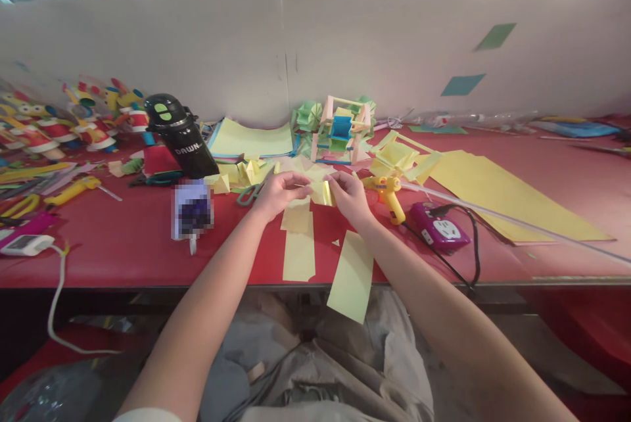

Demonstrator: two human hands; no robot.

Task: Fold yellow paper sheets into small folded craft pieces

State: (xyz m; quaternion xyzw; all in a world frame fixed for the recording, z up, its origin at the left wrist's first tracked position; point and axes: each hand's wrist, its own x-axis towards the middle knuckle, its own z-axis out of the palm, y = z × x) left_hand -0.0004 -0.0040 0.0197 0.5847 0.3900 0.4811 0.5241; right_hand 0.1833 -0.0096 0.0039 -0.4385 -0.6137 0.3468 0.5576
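Head view, from the left: paper figures in red, yellow and blue crowd the far left of the red surface, with a yellow tool lying in front of them. A black bottle leans next to a stack of pale yellow sheets, and green-handled scissors lie just by the left hand. That hand is curled, its fingertips pinching one end of a small folded yellow paper piece. The right hand is curled the same way and pinches the other end, so the piece hangs between both hands just above the surface. Below the hands lie two yellow paper strips; the righter one overhangs the near edge. Behind the hands stands a small paper frame model with a blue middle. Right of the right hand rests a yellow glue gun, then a purple power socket with a black cable, and a large yellow sheet beyond.
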